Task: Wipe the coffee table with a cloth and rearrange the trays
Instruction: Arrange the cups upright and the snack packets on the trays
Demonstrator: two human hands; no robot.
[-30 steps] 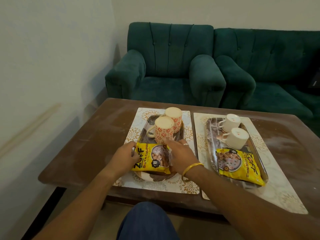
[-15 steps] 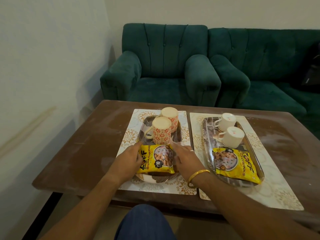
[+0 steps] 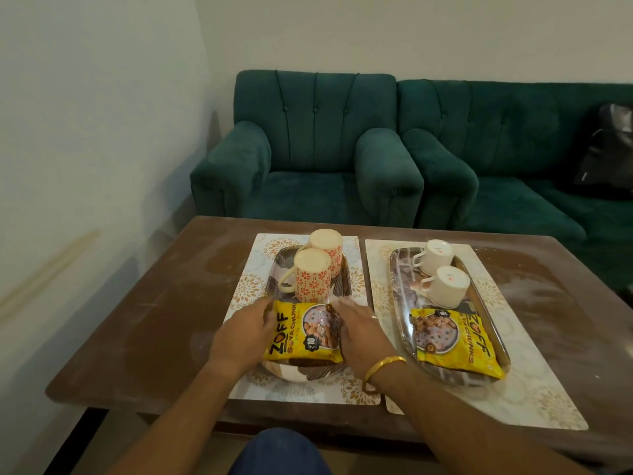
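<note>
So the dusty brown coffee table (image 3: 154, 320) hasn't been wiped yet by the look of it, and no cloth is in view. My guess is the trays get lifted off first.

The left hand (image 3: 239, 337) sits on the left rim of the patterned tray (image 3: 301, 370), with its fingers (image 3: 265, 311) curled down over the edge, right up against the yellow Zoff soya chunks packet (image 3: 305, 332). That packet lies on the tray between the two hands. Just beyond the fingertips, two floral mugs (image 3: 312, 281) stand upside down on the same tray, touching each other.

The right hand (image 3: 361, 334), with a gold bangle (image 3: 383, 366) on its wrist, lies along the tray's right side. Its fingers (image 3: 346, 308) look straighter and rest against the packet's edge. I honestly can't tell if it's actually gripping the rim or just resting there.

Handling-wise, the tray looks stiff and glossy, so probably a bit slippery. The mugs are ceramic, loose and top-heavy, and they'd slide or clink if it tips. The packet is light and crinkly. I'd hold the tray by both long rims, about where the hands are, and keep it dead level.

Off to the right of the right hand, on its own placemat (image 3: 534, 399), is a steel tray (image 3: 400, 303). It holds two white cups (image 3: 447, 286), tipped over, and a second Zoff packet (image 3: 455, 341). Neither hand is touching it.
</note>
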